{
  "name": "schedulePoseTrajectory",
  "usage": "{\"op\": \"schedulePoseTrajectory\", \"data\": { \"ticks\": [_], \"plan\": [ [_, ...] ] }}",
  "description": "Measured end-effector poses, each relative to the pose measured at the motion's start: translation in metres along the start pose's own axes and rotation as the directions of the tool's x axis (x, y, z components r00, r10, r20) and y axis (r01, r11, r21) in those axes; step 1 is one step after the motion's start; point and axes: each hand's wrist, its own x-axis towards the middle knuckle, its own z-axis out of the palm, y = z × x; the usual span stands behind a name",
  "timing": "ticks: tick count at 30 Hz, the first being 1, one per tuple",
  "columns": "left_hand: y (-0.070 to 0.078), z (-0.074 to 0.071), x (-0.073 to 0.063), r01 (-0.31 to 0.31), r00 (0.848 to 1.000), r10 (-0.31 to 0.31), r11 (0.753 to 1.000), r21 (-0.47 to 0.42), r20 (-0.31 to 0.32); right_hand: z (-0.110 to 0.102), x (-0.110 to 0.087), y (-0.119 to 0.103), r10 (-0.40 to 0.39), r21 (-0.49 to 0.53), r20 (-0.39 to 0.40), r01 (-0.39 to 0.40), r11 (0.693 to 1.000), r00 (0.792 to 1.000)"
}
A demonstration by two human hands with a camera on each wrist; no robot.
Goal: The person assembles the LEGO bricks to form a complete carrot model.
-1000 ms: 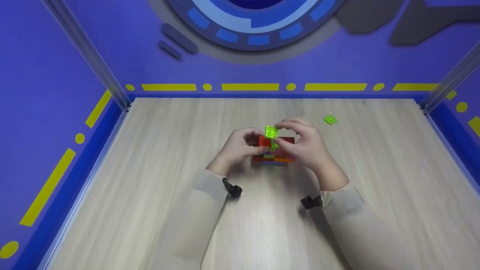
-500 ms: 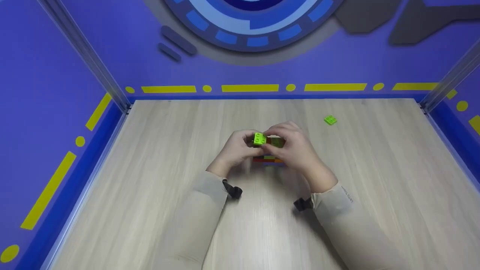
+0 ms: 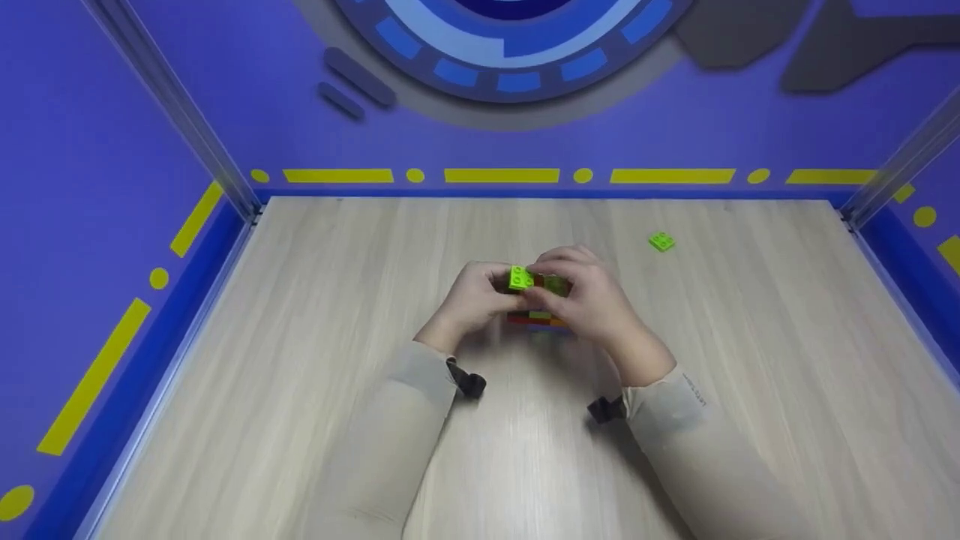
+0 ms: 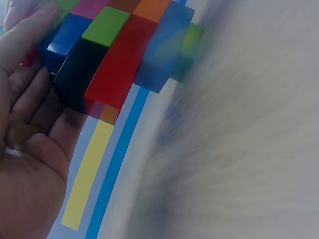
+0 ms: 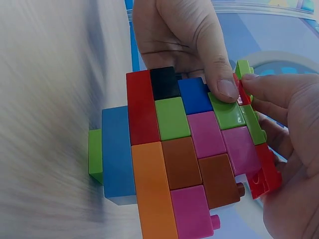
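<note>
A wall of coloured toy building bricks (image 5: 184,144) stands upright at mid-table, mixing red, orange, blue, lime, pink, brown and black pieces. On its left side my left hand (image 3: 476,296) grips it, the thumb across the near face in the right wrist view. At the wall's upper left sits a small lime brick (image 3: 518,277) with studs on top, above a red one. My right hand (image 3: 596,300) pinches this lime brick between thumb and fingertips. Part of the pinch is hidden in every view. The left wrist view shows black and red bricks (image 4: 119,64) beside the left palm.
A loose lime brick (image 3: 661,241) lies on the wooden table (image 3: 525,457) at the back right. Blue panels with yellow marks (image 3: 501,175) enclose the table at the back and sides. A black strap (image 3: 466,381) shows at the left wrist.
My right hand has carried the lime brick left and slightly down onto the wall's upper left. The left hand has stayed in place. Little differs over the last half second.
</note>
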Motion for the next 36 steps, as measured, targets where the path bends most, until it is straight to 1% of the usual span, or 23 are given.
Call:
{"op": "schedulePoseTrajectory", "data": {
  "ticks": [4,11,17,26,30,33,35,36],
  "plan": [
    [0.003,0.001,-0.001,-0.006,1.000,0.006,1.000,-0.004,0.001,0.000,0.000,0.000,-0.016,0.007,0.000,0.016,1.000,1.000],
    [0.004,0.002,0.000,-0.009,1.000,0.009,1.000,0.017,-0.006,-0.001,-0.001,0.001,-0.030,0.011,0.009,0.030,1.000,1.000],
    [0.005,0.002,0.002,-0.023,1.000,0.024,0.999,0.028,-0.011,-0.002,0.000,0.002,-0.021,0.000,0.028,0.021,1.000,0.999],
    [0.007,0.001,0.002,-0.010,1.000,0.010,0.999,0.044,-0.009,-0.003,0.000,0.002,-0.008,0.000,0.041,0.008,1.000,0.999],
    [0.007,0.001,0.001,0.003,1.000,-0.002,0.999,0.046,-0.010,-0.005,0.001,0.003,0.027,0.023,0.064,-0.029,0.999,0.998],
    [0.006,0.002,0.000,0.019,1.000,-0.018,0.999,0.029,-0.003,-0.008,0.002,0.008,0.089,0.104,0.078,-0.097,0.990,0.993],
    [0.006,0.003,0.000,0.037,0.999,-0.037,0.999,0.019,0.003,-0.011,0.002,0.013,0.139,0.162,0.054,-0.146,0.976,0.989],
    [0.006,0.003,0.000,0.047,0.999,-0.047,0.999,0.014,0.005,-0.013,0.003,0.016,0.168,0.198,0.029,-0.170,0.965,0.985]
  ]
}}
